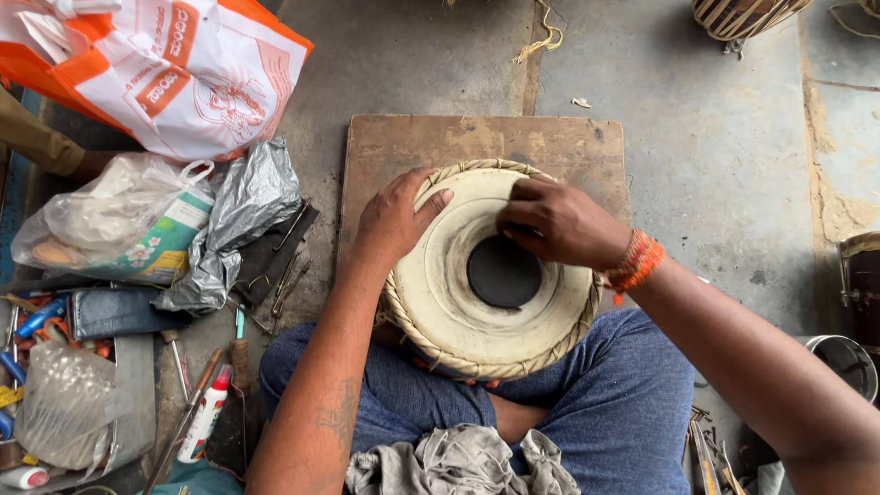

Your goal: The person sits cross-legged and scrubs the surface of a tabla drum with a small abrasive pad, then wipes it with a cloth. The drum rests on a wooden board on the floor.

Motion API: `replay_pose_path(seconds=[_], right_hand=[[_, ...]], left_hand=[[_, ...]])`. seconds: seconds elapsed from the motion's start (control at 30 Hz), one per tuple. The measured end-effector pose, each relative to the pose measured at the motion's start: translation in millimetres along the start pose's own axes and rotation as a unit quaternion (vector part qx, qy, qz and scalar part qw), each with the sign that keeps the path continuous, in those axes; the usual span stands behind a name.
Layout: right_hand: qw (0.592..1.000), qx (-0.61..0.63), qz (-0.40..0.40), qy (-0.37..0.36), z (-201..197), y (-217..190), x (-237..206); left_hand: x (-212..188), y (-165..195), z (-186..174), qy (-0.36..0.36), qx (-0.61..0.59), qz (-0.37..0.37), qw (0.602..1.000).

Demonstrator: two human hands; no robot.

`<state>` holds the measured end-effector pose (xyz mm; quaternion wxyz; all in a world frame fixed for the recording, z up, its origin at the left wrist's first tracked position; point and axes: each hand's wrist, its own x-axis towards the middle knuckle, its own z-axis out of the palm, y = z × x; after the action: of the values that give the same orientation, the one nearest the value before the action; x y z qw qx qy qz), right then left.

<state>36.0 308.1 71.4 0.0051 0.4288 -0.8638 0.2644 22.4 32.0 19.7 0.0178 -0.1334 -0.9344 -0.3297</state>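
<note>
- Drum (pixel 458 302), small and round with a pale skin head, sits in your lap between your crossed knees, tilted slightly toward you; a woven straw-coloured braid rims it.
- Grey rag (pixel 458 463) lies crumpled on your blue trousers, just below the drum.
- Black disc (pixel 502 272) marks the centre of the drum head.
- Your left hand (pixel 394 220) rests on the drum's left rim, palm down, fingers loosely spread, thumb laid onto the skin; it steadies rather than grips.
- Your right hand (pixel 561 223) is bunched over the top edge of the black disc, fingers curled in tight and pressing on the skin; whether they pinch anything underneath, you cannot tell. Orange thread band (pixel 635 261) circles that wrist.
- Wooden board (pixel 486 147) lies on the concrete floor beyond the drum, partly under it.
- Left of you: loose hand tools (pixel 284 275), a small white bottle (pixel 203 417), a crumpled grey plastic bag (pixel 234 225).
- Farthest left: an orange-and-white sack (pixel 174 73).
</note>
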Motion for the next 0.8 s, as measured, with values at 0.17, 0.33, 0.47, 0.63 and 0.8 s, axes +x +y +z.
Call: replay_pose_path(seconds=[0.17, 0.33, 0.47, 0.63, 0.8], right_hand=[[0.997, -0.021, 0.039, 0.064, 0, -12, -36], [0.978, -0.010, 0.168, 0.121, 16, -62, -86], [0.942, -0.039, 0.168, 0.287, 52, -94, -86], [0.911, 0.059, 0.219, 0.344, 39, -56, -73], [0.950, 0.086, 0.188, 0.235, 12, -21, -64]], left_hand=[[-3, 6, -3, 0.004, 0.004, -0.007, 1.000], [2, 9, -1, -0.002, 0.031, -0.029, 0.999], [1, 7, 0, -0.018, 0.065, -0.076, 0.995], [-2, 12, -8, 0.034, 0.119, -0.090, 0.988], [-4, 16, -5, -0.032, -0.108, -0.099, 0.989]])
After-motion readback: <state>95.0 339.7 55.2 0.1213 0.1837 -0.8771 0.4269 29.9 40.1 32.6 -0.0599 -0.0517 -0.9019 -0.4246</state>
